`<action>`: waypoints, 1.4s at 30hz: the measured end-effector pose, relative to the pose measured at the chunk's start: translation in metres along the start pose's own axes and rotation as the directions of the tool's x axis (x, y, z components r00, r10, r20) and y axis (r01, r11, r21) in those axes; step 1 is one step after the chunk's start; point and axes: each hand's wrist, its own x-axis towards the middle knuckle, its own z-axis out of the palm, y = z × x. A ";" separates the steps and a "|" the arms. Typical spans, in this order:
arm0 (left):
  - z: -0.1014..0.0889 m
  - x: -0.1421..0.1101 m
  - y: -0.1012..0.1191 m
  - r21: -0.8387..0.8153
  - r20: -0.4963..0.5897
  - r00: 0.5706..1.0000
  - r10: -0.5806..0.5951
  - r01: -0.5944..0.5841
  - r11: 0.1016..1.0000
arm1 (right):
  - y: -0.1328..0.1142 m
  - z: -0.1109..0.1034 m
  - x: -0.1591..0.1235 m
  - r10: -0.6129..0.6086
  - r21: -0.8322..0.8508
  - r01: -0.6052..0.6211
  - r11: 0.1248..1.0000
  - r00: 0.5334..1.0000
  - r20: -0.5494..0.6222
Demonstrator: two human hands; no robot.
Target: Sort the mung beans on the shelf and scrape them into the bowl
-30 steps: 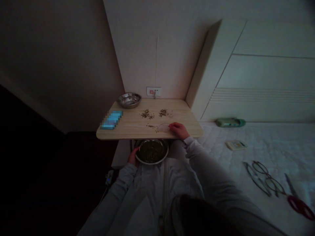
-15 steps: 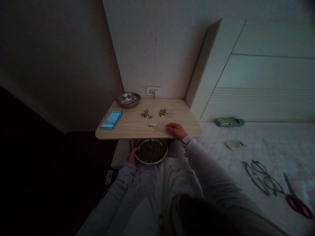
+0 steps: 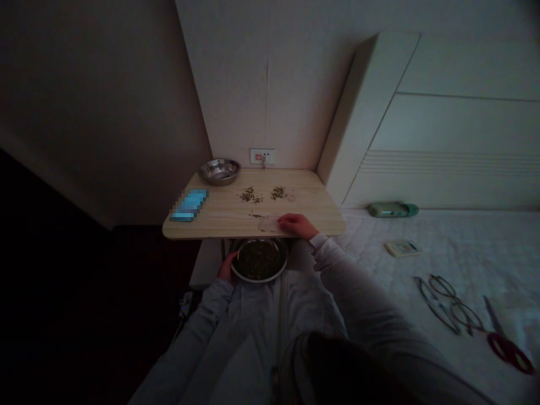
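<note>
On the tabletop (image 3: 223, 219), my right hand (image 3: 298, 225) pinches one clear sheet (image 3: 269, 223) between closed fingertips, near three grain clusters (image 3: 277, 193); below, my left hand (image 3: 228, 269) has its fingers curled on one filled metal bowl (image 3: 260, 279).

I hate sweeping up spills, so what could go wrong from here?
The lower bowl might tip, since the left hand is the only hand on it, at one side. The loose grains could scatter over the front edge of the table if the right hand pushes the thin clear piece too fast.
</note>
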 end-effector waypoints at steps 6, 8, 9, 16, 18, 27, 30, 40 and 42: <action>0.002 -0.003 0.000 0.009 0.008 1.000 0.009 -0.009 1.000 | 0.001 0.005 -0.001 -0.013 0.066 0.010 0.998 0.999 0.050; 0.002 -0.003 0.000 0.010 0.011 1.000 0.010 -0.010 1.000 | 0.001 0.005 -0.001 -0.001 0.110 -0.009 0.994 0.996 0.092; 0.002 -0.003 0.000 0.008 0.014 1.000 0.008 -0.008 1.000 | 0.001 0.004 -0.001 0.010 0.137 -0.026 0.990 0.993 0.117; 0.003 -0.005 0.001 -0.004 -0.012 0.999 0.034 -0.034 0.999 | -0.005 -0.001 0.009 -0.008 0.206 0.009 0.979 1.000 -0.005; 0.004 -0.007 0.001 -0.020 -0.001 0.999 0.041 -0.041 0.999 | -0.005 0.004 0.017 0.021 0.211 0.000 0.978 0.995 -0.099; 0.002 -0.006 0.000 -0.055 0.017 1.000 0.004 -0.003 0.998 | -0.001 0.022 0.037 0.007 -0.009 -0.010 1.000 0.960 -0.281; 0.002 -0.004 0.001 -0.035 -0.005 1.000 0.020 -0.020 0.999 | -0.001 0.020 0.034 -0.005 -0.030 -0.003 1.000 0.962 -0.273; 0.004 -0.007 0.002 -0.022 -0.037 0.999 -0.004 0.003 1.000 | 0.003 0.019 0.034 -0.031 -0.027 0.024 0.999 0.958 -0.286; 0.004 -0.006 0.002 -0.016 -0.033 0.999 -0.003 0.002 1.000 | 0.001 0.020 0.034 -0.032 -0.068 0.012 0.998 0.955 -0.295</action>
